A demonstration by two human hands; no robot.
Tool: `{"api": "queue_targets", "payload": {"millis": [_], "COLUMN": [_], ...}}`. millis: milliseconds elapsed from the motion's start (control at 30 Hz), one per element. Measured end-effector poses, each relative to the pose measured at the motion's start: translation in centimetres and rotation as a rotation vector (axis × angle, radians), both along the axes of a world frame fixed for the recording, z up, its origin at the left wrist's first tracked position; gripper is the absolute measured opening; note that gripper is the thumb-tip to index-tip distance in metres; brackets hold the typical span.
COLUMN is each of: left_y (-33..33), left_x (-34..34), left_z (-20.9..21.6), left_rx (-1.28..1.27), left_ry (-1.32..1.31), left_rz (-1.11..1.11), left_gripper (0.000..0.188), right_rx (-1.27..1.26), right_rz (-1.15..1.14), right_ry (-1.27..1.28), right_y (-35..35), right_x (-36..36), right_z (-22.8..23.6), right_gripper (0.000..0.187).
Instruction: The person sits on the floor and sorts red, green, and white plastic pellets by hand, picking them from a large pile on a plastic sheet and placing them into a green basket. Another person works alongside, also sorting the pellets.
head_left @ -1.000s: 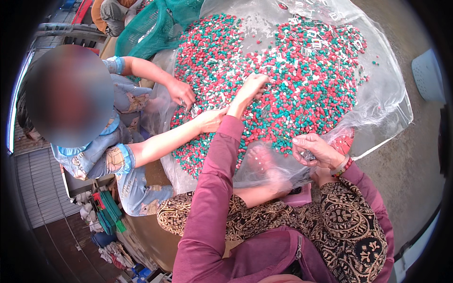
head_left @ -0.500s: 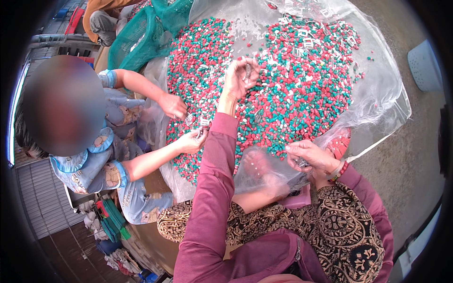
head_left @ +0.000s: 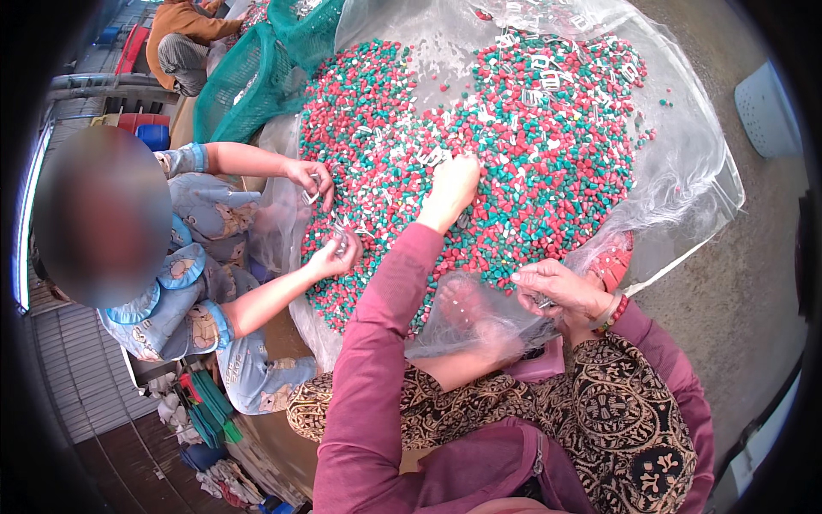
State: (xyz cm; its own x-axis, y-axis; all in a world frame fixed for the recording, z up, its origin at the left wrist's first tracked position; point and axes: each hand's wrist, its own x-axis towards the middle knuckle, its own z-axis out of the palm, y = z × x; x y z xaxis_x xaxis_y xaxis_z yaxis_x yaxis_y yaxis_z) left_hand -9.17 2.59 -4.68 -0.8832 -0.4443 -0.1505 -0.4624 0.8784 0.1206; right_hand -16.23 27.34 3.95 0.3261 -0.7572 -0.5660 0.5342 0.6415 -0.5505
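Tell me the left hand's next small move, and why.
Perhaps the left hand should pick at the white looped pieces: they appear right beside it, standing out among the red and green pieces, while the right hand seems to cup some greyish bits.

Red, green and white pieces [head_left: 548, 171], black-and-gold patterned trousers [head_left: 634, 403]

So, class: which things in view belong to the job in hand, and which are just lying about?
In the job:
red, green and white pieces, under the left hand
greyish pieces, in the right hand
translucent sheet, beneath the pile

Apparently just lying about:
pale perforated basket
blue container, upper left
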Motion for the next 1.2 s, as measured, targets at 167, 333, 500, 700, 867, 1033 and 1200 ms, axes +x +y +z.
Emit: {"api": "queue_targets", "payload": {"millis": [167,333,500,700,867,1033,1200], "left_y": [-0.5,-3.3,-2.5,-2.3,-1.0,2.3,2.2], "left_x": [2.1,2.9,2.6,-0.7,-2.1,-3.8,-3.7], "left_z": [3.7,7.0,7.1,5.9,0.1,-1.6,-0.6], "left_rx": [0.313,1.468,2.274,1.945,0.381,0.042,0.342], "left_ry": [0.063,0.444,0.954,0.605,0.108,0.142,-0.006], "left_rz": [0.169,0.579,0.361,0.617,0.377,0.19,0.377], "left_gripper": [0.032,0.024,0.021,0.024,0.032,0.01,0.018], "right_rx": [-0.004,0.071,-0.022,0.029,0.038,0.061,0.042], "right_rz": [-0.005,-0.128,-0.364,-0.373,-0.37,-0.396,-0.386], "right_ry": [0.012,-0.06,-0.433,-0.447,-0.413,-0.416,-0.355], "right_y": [0.2,-0.2,-0.3,0.3,-0.1,-0.2,-0.4], "right_x": [0.2,0.2,-0.3,-0.7,-0.4,-0.2,0.0], "right_z": [-0.2,1.1,0.0,-0.6,-0.6,0.1,0.2], "right_gripper": [0.03,0.035,0.049,0.047,0.045,0.044,0.042]}}
